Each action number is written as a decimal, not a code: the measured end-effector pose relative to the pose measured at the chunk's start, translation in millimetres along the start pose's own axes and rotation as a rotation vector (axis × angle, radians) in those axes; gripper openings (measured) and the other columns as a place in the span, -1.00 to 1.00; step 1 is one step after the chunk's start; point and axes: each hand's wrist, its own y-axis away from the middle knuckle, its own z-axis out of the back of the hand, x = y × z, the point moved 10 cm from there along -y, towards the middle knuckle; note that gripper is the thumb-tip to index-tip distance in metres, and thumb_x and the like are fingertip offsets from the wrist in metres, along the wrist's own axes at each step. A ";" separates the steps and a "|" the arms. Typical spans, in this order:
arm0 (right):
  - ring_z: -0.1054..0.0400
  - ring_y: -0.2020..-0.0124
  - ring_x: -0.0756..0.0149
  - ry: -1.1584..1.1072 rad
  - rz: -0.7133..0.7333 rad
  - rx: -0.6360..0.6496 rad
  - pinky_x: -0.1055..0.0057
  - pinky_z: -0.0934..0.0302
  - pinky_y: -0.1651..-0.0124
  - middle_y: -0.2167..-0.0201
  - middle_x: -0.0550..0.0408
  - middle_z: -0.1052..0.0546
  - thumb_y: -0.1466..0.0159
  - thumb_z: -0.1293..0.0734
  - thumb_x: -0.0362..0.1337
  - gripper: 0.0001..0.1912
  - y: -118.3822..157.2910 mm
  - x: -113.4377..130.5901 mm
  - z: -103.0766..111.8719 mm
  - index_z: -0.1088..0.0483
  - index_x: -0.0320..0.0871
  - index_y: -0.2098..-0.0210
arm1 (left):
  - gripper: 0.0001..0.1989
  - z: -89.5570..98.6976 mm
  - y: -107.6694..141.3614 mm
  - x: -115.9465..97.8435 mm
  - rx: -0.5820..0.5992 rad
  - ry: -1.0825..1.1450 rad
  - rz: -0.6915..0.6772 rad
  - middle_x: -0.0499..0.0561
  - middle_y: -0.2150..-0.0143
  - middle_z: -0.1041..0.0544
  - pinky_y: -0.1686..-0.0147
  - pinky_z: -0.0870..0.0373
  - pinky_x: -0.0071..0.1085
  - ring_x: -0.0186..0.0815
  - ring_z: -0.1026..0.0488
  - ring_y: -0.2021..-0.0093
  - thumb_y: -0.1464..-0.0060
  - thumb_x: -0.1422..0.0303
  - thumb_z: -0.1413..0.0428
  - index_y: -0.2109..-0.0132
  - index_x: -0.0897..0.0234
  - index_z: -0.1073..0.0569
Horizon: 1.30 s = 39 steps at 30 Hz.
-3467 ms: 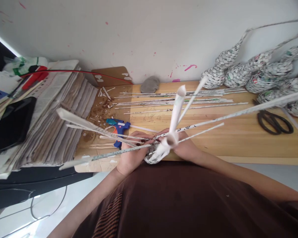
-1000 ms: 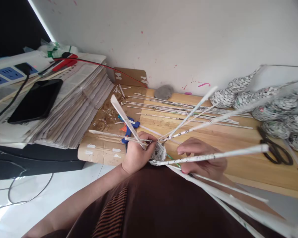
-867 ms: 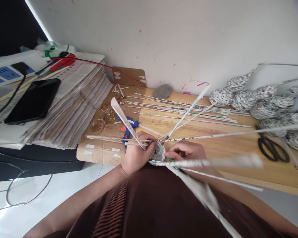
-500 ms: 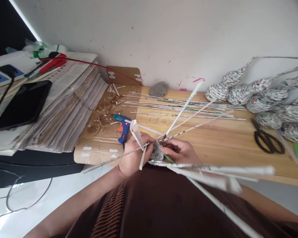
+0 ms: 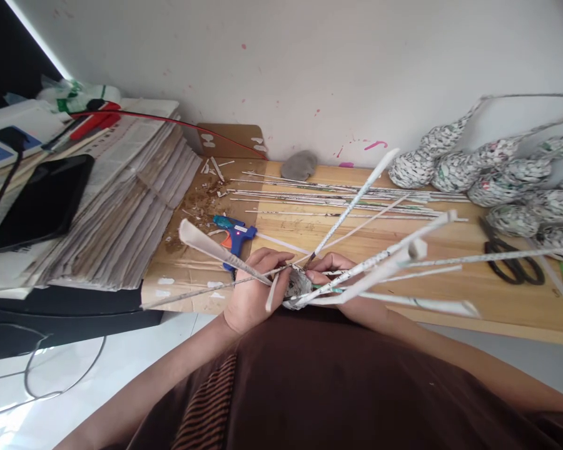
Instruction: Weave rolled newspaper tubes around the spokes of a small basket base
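Between my hands, close to my body, is a small woven newspaper piece (image 5: 298, 285) with long rolled paper tubes (image 5: 356, 270) sticking out around it. My left hand (image 5: 256, 294) is closed on its left side, fingers curled over the rim. On the other side my right hand (image 5: 331, 261) pinches the rim, partly covered by tubes crossing in front. One pale tube (image 5: 351, 203) stands up toward the wall, and a wide-ended tube (image 5: 216, 245) points left. Beyond my left hand lies a blue glue gun (image 5: 238, 237) on the cardboard.
Loose paper tubes (image 5: 328, 199) lie along the wooden table (image 5: 431, 306), near a grey stone (image 5: 299, 165). Black scissors (image 5: 513, 265) and woven gourd shapes (image 5: 488, 169) are at right. A newspaper stack (image 5: 154, 200) with a phone (image 5: 42, 200) stands left.
The tubes on the right have swung up from low across my lap to over my right hand and the table. The left tube leans further left. Both hands keep hold of the woven piece.
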 end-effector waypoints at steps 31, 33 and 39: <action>-0.47 0.48 0.30 0.284 0.031 -0.010 0.38 -0.41 0.41 0.39 0.09 -0.59 -0.24 -0.37 -0.21 -0.88 2.1 20.7 -5.4 -0.50 -0.11 0.26 | -0.90 -0.5 3.5 19.0 -0.025 0.081 0.159 0.02 0.28 -0.53 0.12 -0.50 -0.29 -0.27 -0.52 0.22 -0.14 0.42 -0.19 0.21 0.22 -0.61; -0.46 0.51 0.31 0.248 0.030 -0.045 0.39 -0.41 0.43 0.42 0.09 -0.59 -0.23 -0.38 -0.21 -0.87 1.1 19.5 -3.0 -0.50 -0.12 0.27 | -0.88 0.6 2.0 21.0 0.055 0.099 0.171 0.05 0.22 -0.58 0.03 -0.50 -0.21 -0.21 -0.54 0.15 -0.11 0.38 -0.23 0.17 0.22 -0.61; -0.48 0.47 0.31 0.249 0.051 -0.007 0.38 -0.42 0.40 0.29 0.06 -0.61 -0.25 -0.37 -0.22 -0.88 -1.4 11.9 -4.4 -0.51 -0.11 0.25 | -0.50 0.6 13.6 27.7 0.526 0.508 0.297 0.16 -0.04 -0.60 0.08 -0.59 -0.16 -0.11 -0.60 0.03 -0.12 0.35 -0.21 -0.22 0.17 -0.43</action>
